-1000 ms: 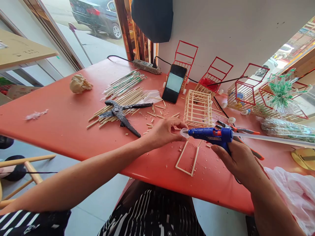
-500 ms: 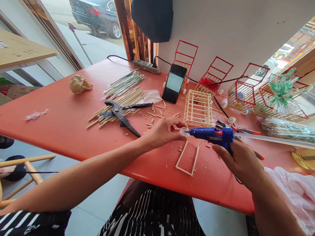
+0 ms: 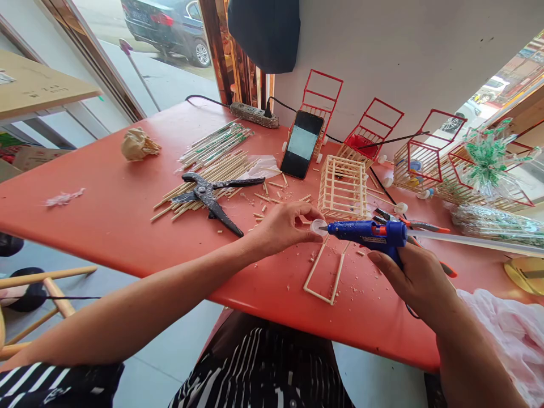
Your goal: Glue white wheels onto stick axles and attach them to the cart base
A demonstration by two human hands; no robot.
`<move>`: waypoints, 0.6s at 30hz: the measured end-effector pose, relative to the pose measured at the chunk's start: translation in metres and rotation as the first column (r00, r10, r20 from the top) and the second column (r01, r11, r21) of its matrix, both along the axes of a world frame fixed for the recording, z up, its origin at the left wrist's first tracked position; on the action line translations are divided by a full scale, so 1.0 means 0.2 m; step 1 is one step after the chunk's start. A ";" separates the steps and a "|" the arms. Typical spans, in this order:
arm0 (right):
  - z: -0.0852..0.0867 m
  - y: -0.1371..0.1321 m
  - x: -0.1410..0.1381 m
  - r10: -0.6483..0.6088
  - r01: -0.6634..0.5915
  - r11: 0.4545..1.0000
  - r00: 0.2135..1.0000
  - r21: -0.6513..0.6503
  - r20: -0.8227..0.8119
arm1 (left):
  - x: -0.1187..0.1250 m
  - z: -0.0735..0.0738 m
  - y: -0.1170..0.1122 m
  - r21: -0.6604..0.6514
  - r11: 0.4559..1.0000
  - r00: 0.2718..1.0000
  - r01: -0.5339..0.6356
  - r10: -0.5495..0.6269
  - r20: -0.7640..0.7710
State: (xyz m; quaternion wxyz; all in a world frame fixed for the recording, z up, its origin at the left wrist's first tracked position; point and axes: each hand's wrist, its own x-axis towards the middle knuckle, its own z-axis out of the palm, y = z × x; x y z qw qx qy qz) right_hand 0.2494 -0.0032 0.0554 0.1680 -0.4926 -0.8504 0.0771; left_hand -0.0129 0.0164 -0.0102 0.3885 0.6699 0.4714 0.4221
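Between thumb and fingers, my left hand (image 3: 293,226) pinches a small white bottle cap (image 3: 318,228) above the table. My right hand (image 3: 414,272) is wrapped round the handle of a blue hot glue gun (image 3: 368,231), whose nozzle tip is at the cap's open side. A long clear glue stick (image 3: 459,235) sticks out of the gun's back. Under the gun lies a flat frame of glued sticks (image 3: 318,296), its far end partly hidden. Just behind my hands stands a basket built of wooden sticks (image 3: 343,187).
Black cutters (image 3: 208,198) rest on a pile of wooden sticks (image 3: 229,167). A phone (image 3: 301,144) leans upright near a power strip (image 3: 254,115). Red-framed stick carts (image 3: 425,161) line the wall. Orange-handled pliers (image 3: 429,228) lie behind the gun; a pink cloth (image 3: 505,334) is at right.
Almost nothing differs. Both hands, the cap and the glue gun keep the same position; the whole view has shifted very slightly.
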 end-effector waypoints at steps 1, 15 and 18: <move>0.00 0.00 0.00 0.001 -0.001 1.000 1.000 0.001 -0.015 | 0.00 0.00 0.00 0.002 1.000 1.000 0.000 0.000 0.000; 0.00 0.01 0.01 -0.007 0.003 0.997 0.999 -0.075 -0.043 | 0.00 -0.01 0.00 0.023 1.000 1.000 0.012 -0.012 0.008; 0.00 0.01 0.00 -0.008 0.007 0.999 0.999 -0.040 -0.036 | 0.00 0.00 0.00 0.014 1.000 1.000 0.022 -0.022 0.009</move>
